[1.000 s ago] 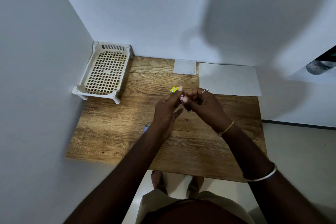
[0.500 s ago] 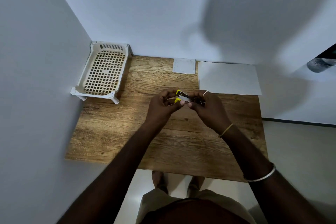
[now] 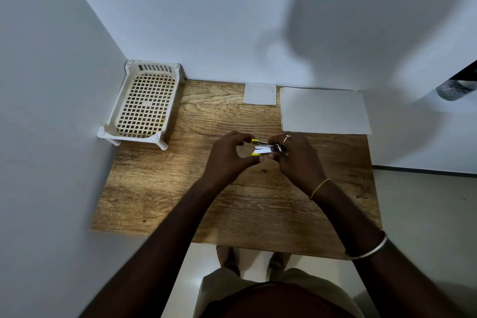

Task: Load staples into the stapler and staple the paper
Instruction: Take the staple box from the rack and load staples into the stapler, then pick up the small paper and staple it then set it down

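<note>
Wooden tabletop (image 3: pixel 180 201) holds paper (image 3: pixel 325 111) at one o'clock; at centre I see left hand (image 3: pixel 227 160) and right hand (image 3: pixel 296 157) both pinching the yellow stapler (image 3: pixel 265 148).

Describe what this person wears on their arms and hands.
Both arms are bare, no sleeves. The right hand has a ring on one finger, a thin gold-coloured bracelet at its wrist and a silvery bangle higher up the forearm. The left hand wears nothing.
</note>
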A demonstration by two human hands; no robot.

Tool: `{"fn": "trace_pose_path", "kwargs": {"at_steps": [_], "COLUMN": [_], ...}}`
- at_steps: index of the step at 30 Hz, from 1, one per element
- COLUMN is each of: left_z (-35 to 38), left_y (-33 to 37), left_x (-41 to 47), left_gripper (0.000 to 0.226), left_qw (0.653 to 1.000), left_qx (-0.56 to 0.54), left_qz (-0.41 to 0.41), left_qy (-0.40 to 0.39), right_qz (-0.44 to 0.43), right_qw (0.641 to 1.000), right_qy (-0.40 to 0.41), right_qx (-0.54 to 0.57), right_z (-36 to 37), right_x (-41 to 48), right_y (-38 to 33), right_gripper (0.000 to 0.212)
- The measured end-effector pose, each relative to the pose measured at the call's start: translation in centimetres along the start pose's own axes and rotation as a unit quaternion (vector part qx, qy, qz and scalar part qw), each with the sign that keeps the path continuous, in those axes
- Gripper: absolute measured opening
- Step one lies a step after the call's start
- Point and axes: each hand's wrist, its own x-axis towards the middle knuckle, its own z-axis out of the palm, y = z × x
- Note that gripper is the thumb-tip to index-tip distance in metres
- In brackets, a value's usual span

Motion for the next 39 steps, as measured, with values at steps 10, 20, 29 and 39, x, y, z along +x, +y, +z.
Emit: {"fn": "trace_pose_path", "kwargs": {"at_steps": [10, 20, 29, 39], "left_z": [2.9, 5.5, 5.6, 1.9], "left_y": [-2.6, -4.8, -5.3, -4.4], "left_x": [-0.3, -1.2, -1.4, 0.6], "left_gripper": [0.054, 0.067, 0.074, 0.041], "left_qw": [0.989, 0.966, 0.968, 0.978], "left_qx": [0.14, 0.23, 0.208, 0.185], "left_qz": [0.017, -0.004, -0.001, 0.076], "left_qy": [-0.054, -0.118, -0.143, -0.055], "right_qz": [-0.003, 0.027, 0.023, 0.046], "right_qw": [0.996, 0.991, 0.989, 0.994], "right_qy": [-0.055, -0.109, -0.116, -0.039], "right_qx": [-0.07, -0.076, -0.086, -0.089], "right_z": [2.8, 4.9, 5.5, 3.0], "right_x": [-1.1, -2.8, -2.9, 0.5], "right_y": [2.3, 3.9, 4.5, 4.4], "right_gripper": [0.03, 0.028, 0.036, 0.054]}}
